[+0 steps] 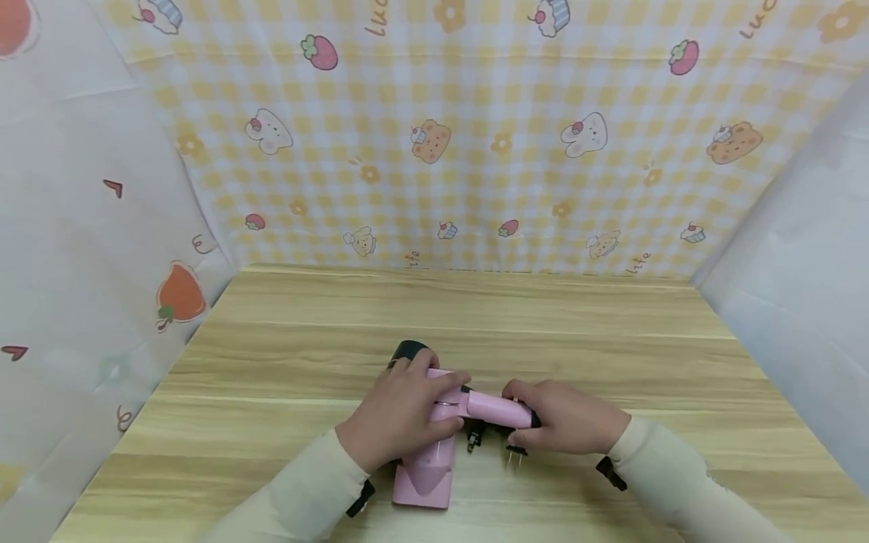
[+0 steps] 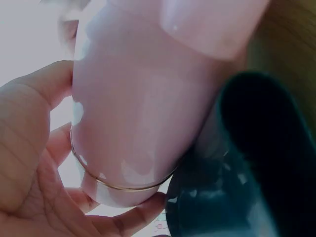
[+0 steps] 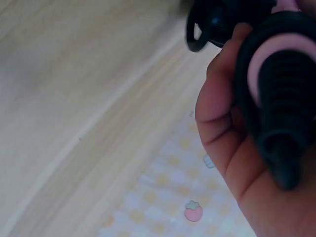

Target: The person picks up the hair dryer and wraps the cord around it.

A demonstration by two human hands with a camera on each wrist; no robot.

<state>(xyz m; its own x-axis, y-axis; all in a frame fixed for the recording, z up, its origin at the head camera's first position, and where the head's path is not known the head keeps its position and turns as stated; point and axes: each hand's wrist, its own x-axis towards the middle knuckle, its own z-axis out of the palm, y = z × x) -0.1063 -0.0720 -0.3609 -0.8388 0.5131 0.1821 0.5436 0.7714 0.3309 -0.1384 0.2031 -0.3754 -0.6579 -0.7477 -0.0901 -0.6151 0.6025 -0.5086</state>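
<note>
A pink hair dryer [image 1: 434, 460] lies on the table, with a black round end [image 1: 407, 350] away from me and a flattened pink end towards me. My left hand [image 1: 407, 411] grips its body from above; in the left wrist view the fingers curve around the glossy pink shell [image 2: 133, 108] with its thin gold line. The handle [image 1: 501, 409] points right, and my right hand [image 1: 566, 418] holds its end along with the black cord. A plug [image 1: 516, 452] with two metal prongs pokes out below the right hand. The handle's ribbed black cord sleeve [image 3: 286, 94] crosses the right palm.
Under everything is a wood-grain table [image 1: 305, 317]. A yellow checked cloth [image 1: 475, 173] hangs at the back, and pale cloths [image 1: 88, 226] flank the sides. A small black cord piece [image 1: 475, 435] lies below the handle. Dark straps [image 1: 611, 473] sit at the wrists.
</note>
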